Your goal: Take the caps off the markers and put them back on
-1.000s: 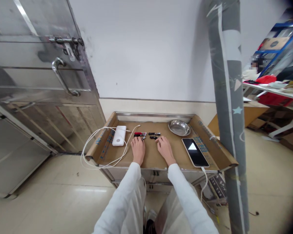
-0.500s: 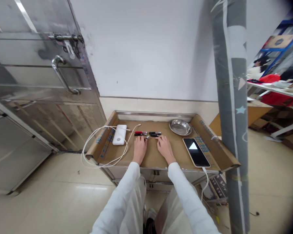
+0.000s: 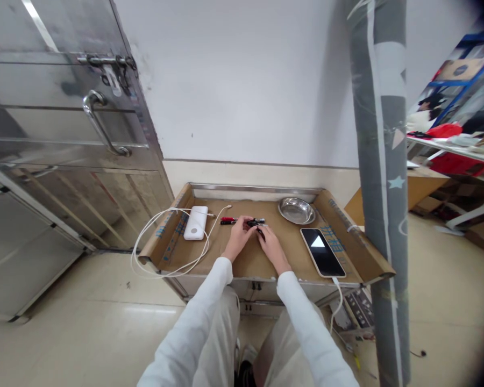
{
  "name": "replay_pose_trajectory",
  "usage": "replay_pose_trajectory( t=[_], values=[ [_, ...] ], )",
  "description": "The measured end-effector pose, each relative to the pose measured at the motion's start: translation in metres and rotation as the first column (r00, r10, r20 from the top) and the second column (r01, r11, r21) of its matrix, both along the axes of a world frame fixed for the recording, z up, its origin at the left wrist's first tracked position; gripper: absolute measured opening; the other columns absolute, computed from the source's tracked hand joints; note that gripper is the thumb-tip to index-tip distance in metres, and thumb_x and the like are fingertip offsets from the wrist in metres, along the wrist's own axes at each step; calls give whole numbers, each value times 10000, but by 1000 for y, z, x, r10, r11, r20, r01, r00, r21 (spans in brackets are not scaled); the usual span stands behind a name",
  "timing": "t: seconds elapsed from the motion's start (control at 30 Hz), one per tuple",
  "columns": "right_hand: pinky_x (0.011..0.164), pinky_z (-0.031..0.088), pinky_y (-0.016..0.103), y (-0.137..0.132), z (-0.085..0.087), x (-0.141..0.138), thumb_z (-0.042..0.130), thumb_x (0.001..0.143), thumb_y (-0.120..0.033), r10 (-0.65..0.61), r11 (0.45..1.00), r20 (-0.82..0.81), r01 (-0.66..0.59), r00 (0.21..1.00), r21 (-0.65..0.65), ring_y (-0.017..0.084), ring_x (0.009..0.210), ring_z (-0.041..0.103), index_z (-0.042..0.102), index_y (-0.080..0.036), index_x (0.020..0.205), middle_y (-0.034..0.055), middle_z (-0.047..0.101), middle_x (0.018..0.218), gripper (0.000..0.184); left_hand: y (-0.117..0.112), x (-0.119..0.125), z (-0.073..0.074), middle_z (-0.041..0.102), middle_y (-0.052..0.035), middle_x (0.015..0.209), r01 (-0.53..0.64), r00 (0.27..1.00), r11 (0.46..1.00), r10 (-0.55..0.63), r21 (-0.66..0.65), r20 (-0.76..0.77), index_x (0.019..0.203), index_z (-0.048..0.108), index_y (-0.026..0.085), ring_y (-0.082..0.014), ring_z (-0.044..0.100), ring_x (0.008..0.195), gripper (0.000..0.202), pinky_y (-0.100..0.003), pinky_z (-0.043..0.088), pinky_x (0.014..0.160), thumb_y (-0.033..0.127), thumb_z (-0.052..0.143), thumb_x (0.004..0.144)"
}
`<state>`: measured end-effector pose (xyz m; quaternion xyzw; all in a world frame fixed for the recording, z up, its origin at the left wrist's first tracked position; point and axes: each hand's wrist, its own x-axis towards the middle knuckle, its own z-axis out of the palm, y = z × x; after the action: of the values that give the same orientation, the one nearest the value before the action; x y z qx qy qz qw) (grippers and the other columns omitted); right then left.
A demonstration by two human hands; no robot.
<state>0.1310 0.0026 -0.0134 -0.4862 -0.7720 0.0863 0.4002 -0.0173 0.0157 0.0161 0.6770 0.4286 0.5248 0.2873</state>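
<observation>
1. Left hand and right hand meet near the middle of the cardboard-covered top, fingertips close together.
2. Left fingers are curled narrow; the right ones bend around or against a dark pen. At this size I cannot tell whether either hand has a firm hold.
3. A red pen lies to the left of the fingers, and a black pen on their far side.
4. Step in hand, as I judge it: handling the small pens with both sets of fingertips.
5. Next move likely calls for a light, coordinated pinch that leaves neighbouring pens unnudged.
6. Steel bowl at far right and phone at near right stand clear.
</observation>
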Motion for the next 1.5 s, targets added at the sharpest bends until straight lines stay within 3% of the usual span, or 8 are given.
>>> replay_pose_trajectory(
  t=[0.1, 0.2, 0.4, 0.6, 0.87, 1.03, 1.3, 1.5],
  values=[
    [977, 442, 413, 2, -2, 1, 382, 899, -174, 4, 1000, -34, -4, 999, 1, 215, 1102, 559, 553, -204, 1197, 105, 610, 1172, 345, -1, 2, 8, 642, -56, 969, 22, 999, 1000, -21, -17, 46, 1004, 542, 179, -144, 623, 824, 240, -295, 514, 771, 300, 621, 812],
    [976, 445, 407, 1, -2, 1, 385, 895, -164, -1, 1000, -58, 1, 998, -12, 209, 1094, 574, 554, -206, 1208, 103, 620, 1175, 359, -2, -3, 12, 642, -52, 970, -26, 996, 999, 29, -37, 82, 1004, 556, 186, -145, 621, 837, 239, -293, 512, 782, 327, 612, 819],
    [916, 476, 378, -1, -2, 2, 432, 903, -226, -33, 999, -101, 29, 994, -47, 208, 1027, 612, 581, -214, 1156, 93, 651, 1112, 293, 0, -18, -3, 643, -53, 956, -211, 947, 971, 232, -115, 224, 1028, 562, 178, -152, 622, 859, 264, -303, 499, 812, 345, 598, 827],
    [898, 476, 379, -2, -1, 2, 442, 908, -255, -75, 997, -97, 72, 992, -38, 215, 992, 621, 623, -200, 1082, 99, 667, 1060, 256, 1, -18, -20, 650, -73, 1010, -156, 951, 977, 188, -145, 247, 1041, 581, 176, -164, 620, 906, 273, -312, 490, 836, 359, 581, 838],
    [877, 465, 373, -2, 0, 6, 373, 940, -308, -163, 987, -118, 162, 980, -13, 213, 939, 601, 641, -176, 1028, 104, 666, 1000, 312, 4, -10, -26, 642, -77, 995, -209, 950, 969, 232, -129, 208, 987, 589, 166, -160, 616, 881, 227, -317, 486, 838, 345, 565, 851],
    [870, 449, 360, -2, 1, 8, 336, 958, -357, -243, 970, -151, 243, 958, -19, 213, 930, 585, 630, -163, 1035, 109, 654, 986, 361, 5, -6, -29, 632, -83, 1013, -154, 975, 984, 166, -85, 147, 985, 584, 170, -165, 617, 905, 209, -319, 484, 848, 336, 550, 863],
    [849, 413, 350, -4, 8, 2, 350, 962, -294, -243, 970, 157, 238, 957, 50, 220, 910, 530, 643, -196, 1065, 88, 633, 968, 326, 4, -12, -26, 636, -86, 1000, -262, 949, 962, 271, -79, 163, 994, 580, 167, -170, 617, 904, 214, -333, 479, 853, 338, 512, 886],
    [784, 395, 352, -1, 11, -3, 434, 936, -281, -279, 960, 365, 254, 888, 116, 230, 909, 512, 666, -230, 1040, 87, 622, 964, 260, 4, -11, -28, 641, -86, 1004, -201, 952, 974, 219, -104, 213, 983, 577, 165, -168, 618, 906, 204, -325, 481, 854, 329, 538, 868]
  ],
)
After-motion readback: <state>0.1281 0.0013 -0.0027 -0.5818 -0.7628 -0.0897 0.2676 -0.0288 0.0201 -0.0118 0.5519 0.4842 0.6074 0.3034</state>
